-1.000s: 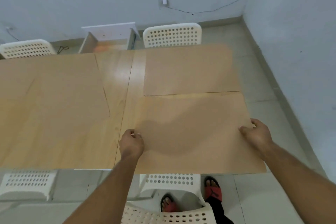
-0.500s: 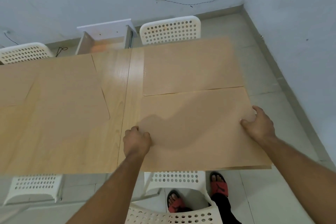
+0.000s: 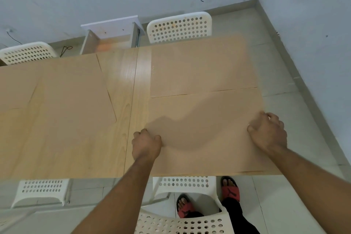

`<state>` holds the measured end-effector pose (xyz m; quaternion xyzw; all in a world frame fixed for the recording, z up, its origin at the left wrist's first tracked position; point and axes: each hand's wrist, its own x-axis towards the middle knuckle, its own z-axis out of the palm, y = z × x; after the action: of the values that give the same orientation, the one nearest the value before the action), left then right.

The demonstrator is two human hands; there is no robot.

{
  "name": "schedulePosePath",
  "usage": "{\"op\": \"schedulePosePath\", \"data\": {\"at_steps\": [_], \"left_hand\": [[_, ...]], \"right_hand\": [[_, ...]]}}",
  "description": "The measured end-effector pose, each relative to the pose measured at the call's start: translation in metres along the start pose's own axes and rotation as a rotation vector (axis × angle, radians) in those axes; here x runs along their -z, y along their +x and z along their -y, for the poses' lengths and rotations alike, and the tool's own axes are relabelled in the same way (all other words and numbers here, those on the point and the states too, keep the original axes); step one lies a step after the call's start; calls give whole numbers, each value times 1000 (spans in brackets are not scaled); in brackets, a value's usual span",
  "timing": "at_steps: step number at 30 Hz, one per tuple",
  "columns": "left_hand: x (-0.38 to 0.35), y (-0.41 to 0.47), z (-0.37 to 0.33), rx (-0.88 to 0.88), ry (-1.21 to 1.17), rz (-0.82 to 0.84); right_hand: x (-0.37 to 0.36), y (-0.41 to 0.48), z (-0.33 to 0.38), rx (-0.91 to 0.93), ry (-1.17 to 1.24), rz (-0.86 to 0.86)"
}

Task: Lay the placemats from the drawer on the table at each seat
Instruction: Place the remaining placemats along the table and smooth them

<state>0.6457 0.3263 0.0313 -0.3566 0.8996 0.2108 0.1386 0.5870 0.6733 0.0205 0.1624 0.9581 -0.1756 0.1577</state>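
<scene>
As left hand (image 3: pixel 147 143) and right hand (image 3: pixel 267 132), gripping its side edges, slid the tan rectangular placemat (image 3: pixel 207 129) onto the pale wooden table (image 3: pixel 121 81), near-right seat (image 3: pixel 184 184) looks covered.

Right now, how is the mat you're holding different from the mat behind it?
The near placemat is gripped at its side edges by the left hand and right hand; the far placemat lies untouched. The near placemat sits by the near chair, the far placemat by the far chair. Both are tan rectangles on the table.
</scene>
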Motion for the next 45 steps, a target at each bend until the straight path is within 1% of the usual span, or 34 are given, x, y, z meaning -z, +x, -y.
{"op": "schedulePosePath", "data": {"at_steps": [5, 10, 12, 16, 22, 25, 29, 31, 33, 37, 43, 45], "left_hand": [[-1, -1, 0, -21, 48, 5], [1, -6, -3, -26, 121, -3], [0, -11, -12, -64, 152, -28], [-11, -21, -47, -244, 163, -37], [-46, -34, -126, -529, 215, 30], [-71, -39, -156, -621, 233, 64], [-102, -42, -185, -733, 230, 46], [-116, -42, -195, -773, 226, 46], [-127, -42, -201, -791, 207, 72], [-145, -45, -202, -776, 182, 110], [-161, -41, -199, -766, 262, -5], [-163, -41, -199, -757, 274, -6]], "right_hand": [[-3, 1, 0, 28, -88, 28], [-2, -2, -1, 48, -78, 25], [0, -2, 1, 79, -73, 8], [9, 3, 7, 158, -30, 1], [23, 26, 7, 237, -34, -20], [23, 42, 3, 271, -81, -3], [12, 61, 4, 346, -176, 46], [4, 70, 4, 394, -209, 41], [-2, 77, 4, 421, -224, 35], [-14, 86, -1, 414, -223, 27], [-28, 86, -11, 422, -201, -40], [-30, 77, -17, 405, -183, -43]]}}
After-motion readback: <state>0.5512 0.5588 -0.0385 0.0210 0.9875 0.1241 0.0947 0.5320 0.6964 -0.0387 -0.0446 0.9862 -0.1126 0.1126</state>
